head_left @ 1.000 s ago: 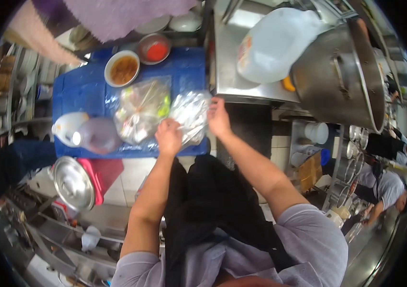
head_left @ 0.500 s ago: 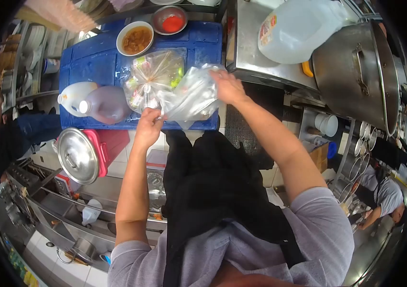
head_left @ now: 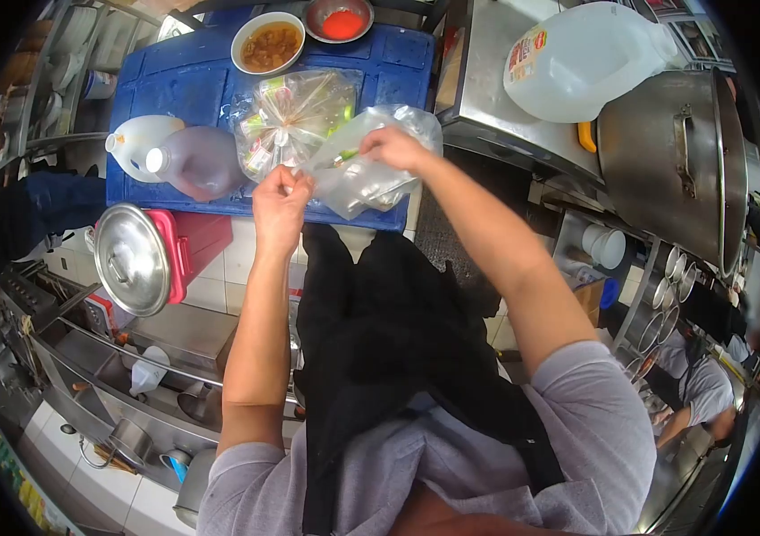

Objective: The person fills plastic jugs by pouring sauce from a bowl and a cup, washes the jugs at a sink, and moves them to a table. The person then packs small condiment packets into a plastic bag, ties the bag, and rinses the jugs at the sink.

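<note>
On the blue table my left hand (head_left: 280, 201) is closed, thumb and fingers pinching the edge of a clear plastic bag (head_left: 369, 189). My right hand (head_left: 393, 148) is at the upper part of the same bag, its fingers bent together against the plastic. A small green and white piece (head_left: 344, 156) shows by its fingertips; whether it is inside the bag, I cannot tell. Touching this bag on the left is a knotted clear bag (head_left: 286, 116) with green and white labelled contents.
Two plastic jugs, one whitish (head_left: 137, 143) and one purplish (head_left: 197, 163), stand at the blue table's (head_left: 166, 67) left. Behind are a bowl of brown food (head_left: 268, 43) and a metal bowl with red contents (head_left: 340, 22). A large pot (head_left: 661, 170) is at right.
My right hand has shifted left over the bag and its fingers, spread before, are now drawn together. My left hand still pinches the bag's edge. The camera view has shifted slightly.
</note>
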Action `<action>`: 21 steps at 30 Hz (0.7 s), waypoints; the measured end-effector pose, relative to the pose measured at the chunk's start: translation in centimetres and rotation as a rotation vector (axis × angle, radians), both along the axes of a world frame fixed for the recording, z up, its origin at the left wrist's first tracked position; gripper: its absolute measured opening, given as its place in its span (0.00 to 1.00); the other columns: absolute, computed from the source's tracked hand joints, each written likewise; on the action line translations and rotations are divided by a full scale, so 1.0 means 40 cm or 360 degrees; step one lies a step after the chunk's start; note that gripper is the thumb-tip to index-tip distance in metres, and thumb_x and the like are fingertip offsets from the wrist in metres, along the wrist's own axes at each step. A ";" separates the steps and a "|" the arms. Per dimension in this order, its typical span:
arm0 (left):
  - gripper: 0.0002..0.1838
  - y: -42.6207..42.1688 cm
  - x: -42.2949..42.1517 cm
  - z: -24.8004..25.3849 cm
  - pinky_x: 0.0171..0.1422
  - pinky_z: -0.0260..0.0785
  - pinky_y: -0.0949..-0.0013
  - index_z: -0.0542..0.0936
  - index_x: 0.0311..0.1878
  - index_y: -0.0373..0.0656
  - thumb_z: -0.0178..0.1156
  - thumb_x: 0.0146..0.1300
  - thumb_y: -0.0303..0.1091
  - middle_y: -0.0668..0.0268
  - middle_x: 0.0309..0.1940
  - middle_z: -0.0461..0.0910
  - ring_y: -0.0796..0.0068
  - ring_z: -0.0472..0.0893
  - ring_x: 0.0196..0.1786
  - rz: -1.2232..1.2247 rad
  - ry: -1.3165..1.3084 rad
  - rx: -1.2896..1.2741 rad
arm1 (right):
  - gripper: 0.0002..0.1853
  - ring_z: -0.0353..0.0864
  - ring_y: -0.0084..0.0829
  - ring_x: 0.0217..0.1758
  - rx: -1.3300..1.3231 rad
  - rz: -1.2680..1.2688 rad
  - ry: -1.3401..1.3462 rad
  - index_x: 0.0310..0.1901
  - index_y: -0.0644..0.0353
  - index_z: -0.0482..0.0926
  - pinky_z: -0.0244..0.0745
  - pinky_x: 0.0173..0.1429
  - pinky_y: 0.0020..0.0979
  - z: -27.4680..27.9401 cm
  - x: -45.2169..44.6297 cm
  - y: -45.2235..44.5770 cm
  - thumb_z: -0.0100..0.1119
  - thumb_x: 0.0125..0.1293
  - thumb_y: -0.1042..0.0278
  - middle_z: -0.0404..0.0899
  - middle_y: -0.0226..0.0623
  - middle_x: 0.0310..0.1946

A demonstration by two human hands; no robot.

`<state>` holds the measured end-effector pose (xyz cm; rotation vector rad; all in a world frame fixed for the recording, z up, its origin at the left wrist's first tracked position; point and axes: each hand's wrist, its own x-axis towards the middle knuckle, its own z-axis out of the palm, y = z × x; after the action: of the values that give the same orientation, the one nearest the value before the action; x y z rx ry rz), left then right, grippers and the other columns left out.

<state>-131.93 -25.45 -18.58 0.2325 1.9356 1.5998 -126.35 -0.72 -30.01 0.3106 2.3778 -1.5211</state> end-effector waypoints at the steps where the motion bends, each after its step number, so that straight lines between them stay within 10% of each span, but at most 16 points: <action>1: 0.11 -0.003 0.012 -0.012 0.35 0.61 0.77 0.68 0.28 0.43 0.58 0.61 0.18 0.72 0.31 0.72 0.85 0.67 0.29 0.0102 0.0024 0.0230 | 0.24 0.79 0.38 0.57 -0.0028 0.0275 -0.0277 0.59 0.59 0.76 0.73 0.60 0.35 0.004 -0.006 0.029 0.56 0.57 0.75 0.80 0.43 0.53; 3: 0.06 0.007 0.020 -0.007 0.34 0.63 0.77 0.72 0.33 0.40 0.56 0.60 0.17 0.71 0.35 0.76 0.85 0.67 0.27 0.0203 0.0056 0.0474 | 0.33 0.77 0.41 0.61 -0.0068 0.0146 -0.0214 0.66 0.56 0.68 0.71 0.63 0.35 0.047 0.000 0.055 0.58 0.54 0.73 0.75 0.47 0.59; 9: 0.41 0.017 0.011 0.069 0.42 0.67 0.80 0.66 0.71 0.40 0.45 0.49 0.09 0.64 0.68 0.69 0.87 0.74 0.38 -0.0354 -0.0050 0.0093 | 0.44 0.64 0.44 0.73 0.0192 -0.0127 0.0120 0.74 0.57 0.58 0.56 0.76 0.33 0.109 0.005 0.152 0.55 0.51 0.82 0.63 0.49 0.71; 13: 0.41 0.017 0.003 0.051 0.44 0.65 0.83 0.66 0.72 0.41 0.44 0.49 0.07 0.63 0.70 0.68 0.86 0.74 0.52 -0.0403 0.0041 0.0231 | 0.35 0.69 0.45 0.70 0.0476 -0.0350 0.0184 0.68 0.59 0.67 0.62 0.73 0.35 0.128 0.021 0.138 0.52 0.54 0.81 0.70 0.53 0.65; 21: 0.26 0.008 0.019 0.050 0.45 0.70 0.71 0.76 0.59 0.45 0.63 0.55 0.21 0.61 0.48 0.80 0.75 0.77 0.42 -0.0937 0.0034 -0.0640 | 0.25 0.74 0.47 0.63 0.0589 -0.0082 -0.0202 0.56 0.62 0.78 0.67 0.69 0.40 0.081 0.074 0.085 0.47 0.55 0.83 0.75 0.50 0.60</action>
<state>-131.17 -25.12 -16.57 0.5865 1.9161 0.8177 -123.40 2.66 -26.78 0.5361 2.5537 -1.0364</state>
